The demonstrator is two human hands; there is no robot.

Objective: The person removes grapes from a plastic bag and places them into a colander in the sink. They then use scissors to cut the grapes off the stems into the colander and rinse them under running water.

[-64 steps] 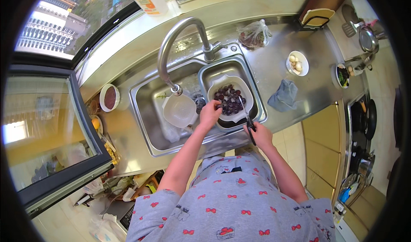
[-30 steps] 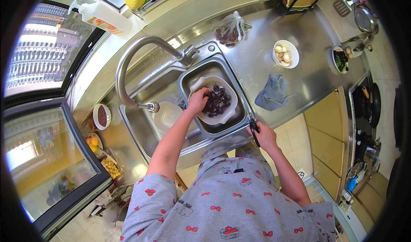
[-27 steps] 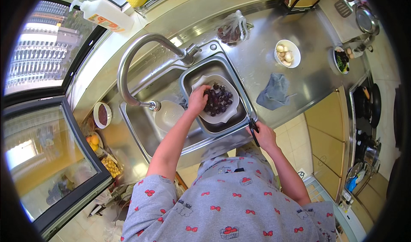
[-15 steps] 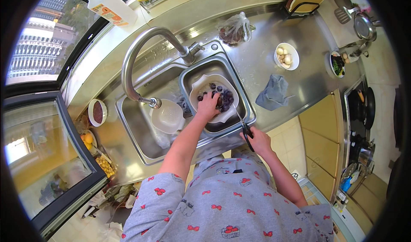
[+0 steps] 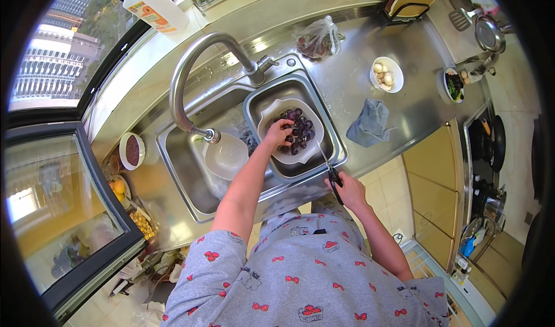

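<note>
Dark purple grapes (image 5: 300, 133) lie in a white bowl (image 5: 268, 117) with a wavy rim, inside the grey-edged basin (image 5: 250, 98) of the sink. At the bowl's left side, my left hand (image 5: 278, 135) curls its fingers round some of the grapes; its fingertips are partly hidden among them. My right hand (image 5: 349, 190) grips black-handled scissors (image 5: 333, 178) at the sink's front edge. Their blades point up toward the bowl's right rim. Left of the bowl, a white colander (image 5: 225, 156) sits in the larger basin.
A curved faucet (image 5: 179, 90) arches over the larger basin. On the counter to the right are a blue-grey cloth (image 5: 370, 123), a white bowl of garlic (image 5: 394, 67) and a tied plastic bag (image 5: 319, 38). An open window frame (image 5: 101, 171) stands at left.
My left hand has shifted left and slightly up in the bowl, and more of the grapes now show. The right hand with the scissors has hardly moved.
</note>
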